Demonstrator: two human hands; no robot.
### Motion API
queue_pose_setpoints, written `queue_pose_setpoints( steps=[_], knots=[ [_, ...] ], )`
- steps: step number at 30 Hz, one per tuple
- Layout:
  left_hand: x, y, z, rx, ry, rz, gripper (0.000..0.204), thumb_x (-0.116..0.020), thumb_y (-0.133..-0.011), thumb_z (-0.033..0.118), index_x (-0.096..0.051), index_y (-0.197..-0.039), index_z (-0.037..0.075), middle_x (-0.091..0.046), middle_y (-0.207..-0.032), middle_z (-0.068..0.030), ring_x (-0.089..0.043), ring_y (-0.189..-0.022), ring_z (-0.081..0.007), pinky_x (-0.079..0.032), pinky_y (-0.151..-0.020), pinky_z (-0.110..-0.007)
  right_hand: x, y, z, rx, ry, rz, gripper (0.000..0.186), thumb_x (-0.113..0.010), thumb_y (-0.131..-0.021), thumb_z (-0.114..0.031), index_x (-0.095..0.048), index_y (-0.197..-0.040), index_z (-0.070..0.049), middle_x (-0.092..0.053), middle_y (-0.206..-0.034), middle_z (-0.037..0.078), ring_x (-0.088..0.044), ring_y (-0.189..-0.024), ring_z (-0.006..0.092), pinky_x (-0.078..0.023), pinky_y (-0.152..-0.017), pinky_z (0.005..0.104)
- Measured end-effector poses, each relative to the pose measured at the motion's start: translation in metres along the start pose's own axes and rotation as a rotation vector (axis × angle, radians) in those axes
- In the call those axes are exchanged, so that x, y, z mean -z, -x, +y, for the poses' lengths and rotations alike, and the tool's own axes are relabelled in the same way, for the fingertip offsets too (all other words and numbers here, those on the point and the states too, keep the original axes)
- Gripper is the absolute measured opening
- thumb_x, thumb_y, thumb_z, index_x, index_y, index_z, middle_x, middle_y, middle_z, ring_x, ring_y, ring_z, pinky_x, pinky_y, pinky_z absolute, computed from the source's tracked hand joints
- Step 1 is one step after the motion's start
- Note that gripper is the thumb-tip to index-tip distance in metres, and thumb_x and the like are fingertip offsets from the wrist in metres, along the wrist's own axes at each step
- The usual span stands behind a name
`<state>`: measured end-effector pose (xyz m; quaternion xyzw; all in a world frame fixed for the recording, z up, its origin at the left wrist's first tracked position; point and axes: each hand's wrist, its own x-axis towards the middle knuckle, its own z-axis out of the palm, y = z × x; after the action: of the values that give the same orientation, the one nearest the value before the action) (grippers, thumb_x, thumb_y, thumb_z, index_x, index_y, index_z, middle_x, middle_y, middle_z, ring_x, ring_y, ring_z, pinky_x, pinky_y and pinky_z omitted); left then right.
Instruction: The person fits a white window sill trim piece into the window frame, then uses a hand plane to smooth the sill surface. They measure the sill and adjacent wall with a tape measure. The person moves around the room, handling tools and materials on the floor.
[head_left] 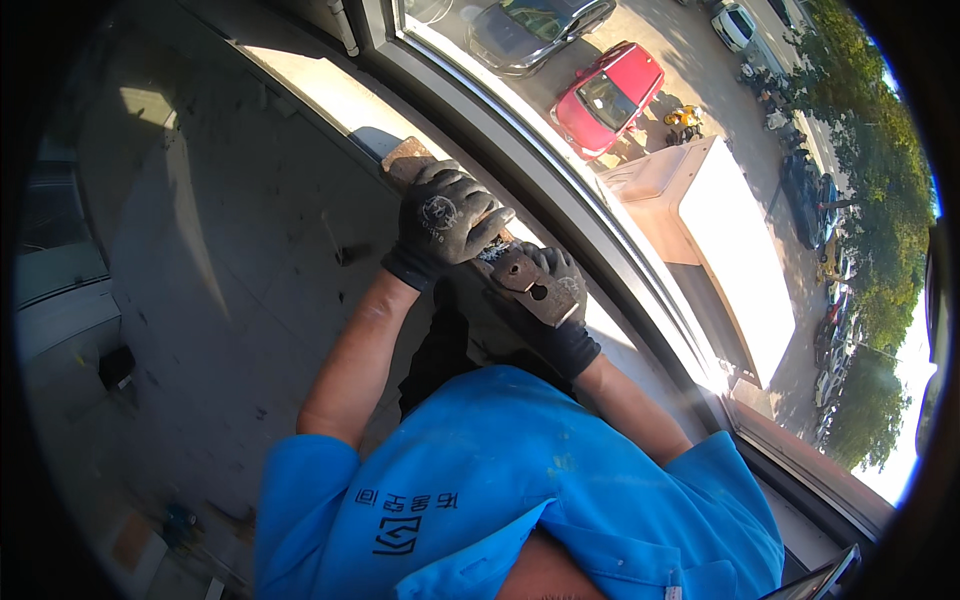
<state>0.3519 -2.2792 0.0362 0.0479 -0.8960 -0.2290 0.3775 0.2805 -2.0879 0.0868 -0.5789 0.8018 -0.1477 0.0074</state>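
My left hand (445, 222), in a dark grey work glove, curls its fingers over a long, worn brown piece close to the window sill. A rusty-brown end (406, 160) of it sticks out past the knuckles. My right hand (568, 282), gloved alike, is closed around a brown plate-like part (530, 284) with two round holes. Between the hands lie small pale bits (493, 248). Whether both brown parts belong to one piece I cannot tell, as the gloves cover the middle.
A window frame (540, 150) runs diagonally beside my hands, above a sunlit sill (318, 88). Beyond the glass are a pale box-shaped unit (735, 250), a red car (608, 100) and trees. The grey floor (190, 240) lies left, with small debris.
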Motion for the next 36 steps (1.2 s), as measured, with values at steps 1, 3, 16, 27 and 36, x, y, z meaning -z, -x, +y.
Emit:
queue_pose_setpoints(
  steps=[1,3,16,27,36],
  knots=[
    [-0.002,-0.001,0.005,0.004,-0.001,-0.009,0.011,-0.071,-0.082,0.024,-0.069,-0.080,0.013,-0.070,-0.081,-0.0025,-0.065,-0.080,-0.0236,-0.046,-0.091,-0.043,0.000,0.005,0.004,0.001,0.003,-0.006,0.043,-0.069,-0.080,-0.042,-0.063,-0.103,-0.006,-0.061,-0.097,0.014,-0.057,-0.091,0.0327,-0.047,-0.080,0.0442],
    [-0.005,0.006,0.021,0.024,-0.012,-0.019,0.011,-0.072,-0.081,0.023,-0.069,-0.080,0.013,-0.070,-0.083,-0.0030,-0.065,-0.080,-0.0236,-0.046,-0.092,-0.042,0.004,0.016,0.009,0.019,0.009,-0.023,0.042,-0.069,-0.080,-0.043,-0.063,-0.100,-0.007,-0.061,-0.097,0.012,-0.057,-0.090,0.0321,-0.047,-0.080,0.0440],
    [0.005,0.001,-0.010,-0.019,-0.105,-0.033,0.013,-0.069,-0.084,0.024,-0.070,-0.081,0.012,-0.070,-0.084,-0.0040,-0.065,-0.085,-0.0251,-0.045,-0.092,-0.043,-0.019,-0.006,0.008,-0.056,-0.090,0.036,0.041,-0.070,-0.079,-0.042,-0.063,-0.101,-0.009,-0.062,-0.097,0.012,-0.058,-0.094,0.0329,-0.047,-0.079,0.0442],
    [0.006,-0.013,-0.054,-0.133,-0.198,-0.054,0.010,-0.070,-0.085,0.021,-0.069,-0.082,0.012,-0.069,-0.086,-0.0066,-0.065,-0.088,-0.0260,-0.045,-0.092,-0.043,-0.022,-0.039,0.000,-0.048,0.009,0.021,0.038,-0.067,-0.079,-0.044,-0.064,-0.097,-0.010,-0.062,-0.095,0.012,-0.056,-0.093,0.0309,-0.047,-0.073,0.0429],
    [0.036,0.032,-0.040,0.547,0.289,0.746,0.037,-0.056,-0.099,0.020,-0.056,-0.130,-0.002,-0.059,-0.132,-0.0174,-0.059,-0.117,-0.0320,-0.045,-0.102,-0.040,0.017,0.010,0.000,-0.088,-0.125,0.172,0.052,-0.078,-0.072,-0.044,-0.064,-0.108,-0.009,-0.062,-0.101,0.012,-0.059,-0.095,0.0318,-0.050,-0.082,0.0424]
  ],
)
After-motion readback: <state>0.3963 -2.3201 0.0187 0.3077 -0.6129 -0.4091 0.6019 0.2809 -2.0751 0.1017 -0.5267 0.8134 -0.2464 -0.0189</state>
